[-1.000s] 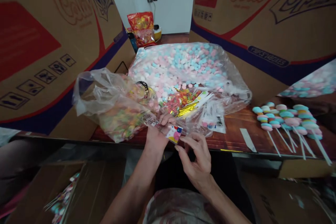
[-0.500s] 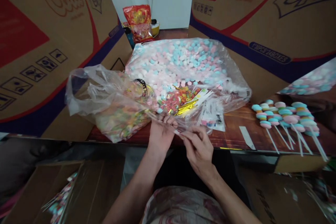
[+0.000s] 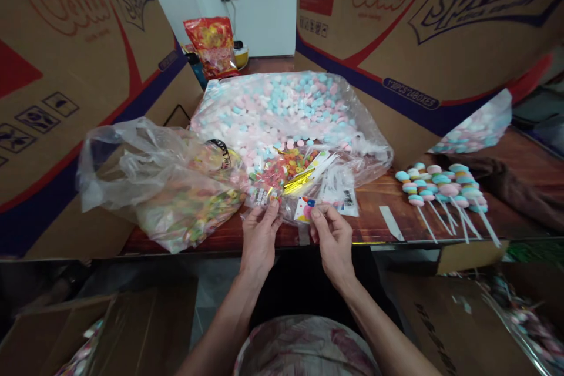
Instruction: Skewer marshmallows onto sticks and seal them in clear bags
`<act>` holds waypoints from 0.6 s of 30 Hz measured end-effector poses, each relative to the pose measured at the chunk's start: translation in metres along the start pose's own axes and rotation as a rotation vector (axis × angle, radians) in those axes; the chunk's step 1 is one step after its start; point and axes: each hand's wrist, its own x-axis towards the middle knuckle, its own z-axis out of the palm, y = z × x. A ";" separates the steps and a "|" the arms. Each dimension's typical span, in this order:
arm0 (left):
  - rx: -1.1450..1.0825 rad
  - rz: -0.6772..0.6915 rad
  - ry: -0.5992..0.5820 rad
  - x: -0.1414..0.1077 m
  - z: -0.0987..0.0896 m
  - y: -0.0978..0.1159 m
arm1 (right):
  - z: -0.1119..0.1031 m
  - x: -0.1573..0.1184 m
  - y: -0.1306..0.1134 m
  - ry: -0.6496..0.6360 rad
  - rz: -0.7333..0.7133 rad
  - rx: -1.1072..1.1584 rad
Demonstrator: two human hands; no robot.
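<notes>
Now farther apart than before: left hand (image 3: 259,241) pinches one clear wrapper (image 3: 259,195), right hand (image 3: 333,241) pinches one dotted card (image 3: 302,210); two cartons (image 3: 348,29) flank.

Looks forward and down from head height, near the left hand (image 3: 259,238) and right hand (image 3: 333,238) just below centre, across the tabletop (image 3: 369,211) towards the wall (image 3: 267,17) at upper centre
</notes>
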 end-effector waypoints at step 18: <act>-0.039 0.072 -0.081 0.000 -0.001 -0.021 | -0.005 -0.005 -0.002 -0.131 0.057 0.140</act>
